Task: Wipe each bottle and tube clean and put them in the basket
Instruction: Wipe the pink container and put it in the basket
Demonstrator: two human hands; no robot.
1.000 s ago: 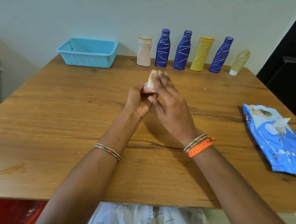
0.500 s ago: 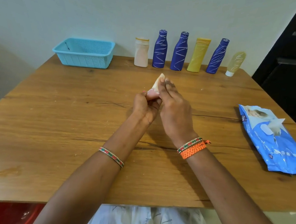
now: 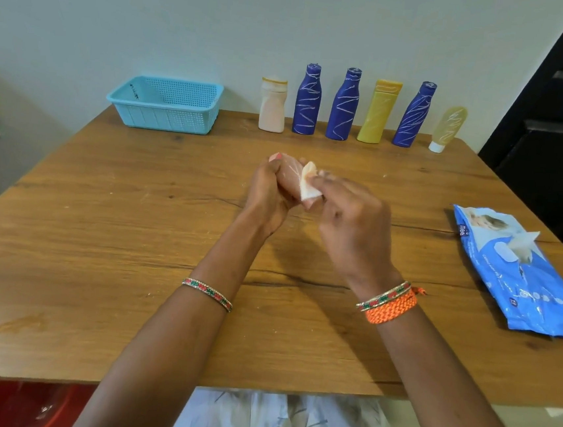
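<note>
While the left hand (image 3: 270, 191) curls around a small pinkish tube (image 3: 290, 176) above the middle of the counter (image 3: 99, 230), the right hand (image 3: 351, 220) pinches a white wipe (image 3: 308, 185) and presses it on the tube. At the far edge stand six more containers in a row — a pale bottle (image 3: 272, 105), three blue bottles (image 3: 307, 99), a yellow one (image 3: 380, 112) and a clear tube (image 3: 448, 128). Left of them sits the blue basket (image 3: 167, 104); the wipes pack (image 3: 521, 274) lies at the right.

Wooden table (image 3: 96, 264) carries a blue basket (image 3: 166, 106), 6 containers (image 3: 342, 105), and a wipes pack (image 3: 522, 271).
</note>
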